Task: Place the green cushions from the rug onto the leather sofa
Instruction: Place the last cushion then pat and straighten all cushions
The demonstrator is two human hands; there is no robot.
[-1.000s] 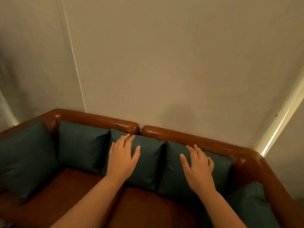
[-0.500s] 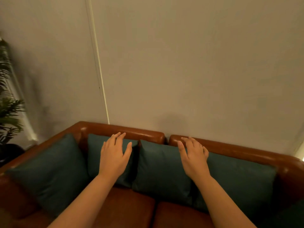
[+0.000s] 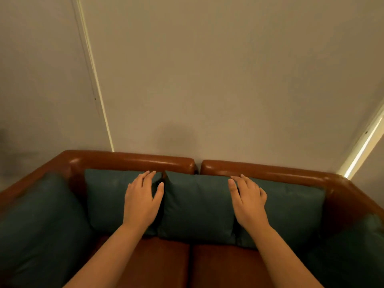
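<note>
Since half a second ago the view has swung right: the plant at the left edge has gone out of frame and a lit strip has come in at the right, while the left hand and right hand keep their places. On the sofa, from the left, the end cushion leans on the arm, blurred and cut by the frame edge. The second cushion stands against the backrest, its right part hidden under the left hand, whose fingers lie straight and close together, thumb spread toward the middle cushion. The right hand covers the join between that one and the fourth cushion, fingers loosely fanned and a little bent, thumb out to the left. Whether either palm presses the fabric or hovers just off it cannot be told. The last cushion is dark, blurred and cut off at the lower right corner. All five rest on the sofa, none gripped. Both forearms run off the bottom edge.
</note>
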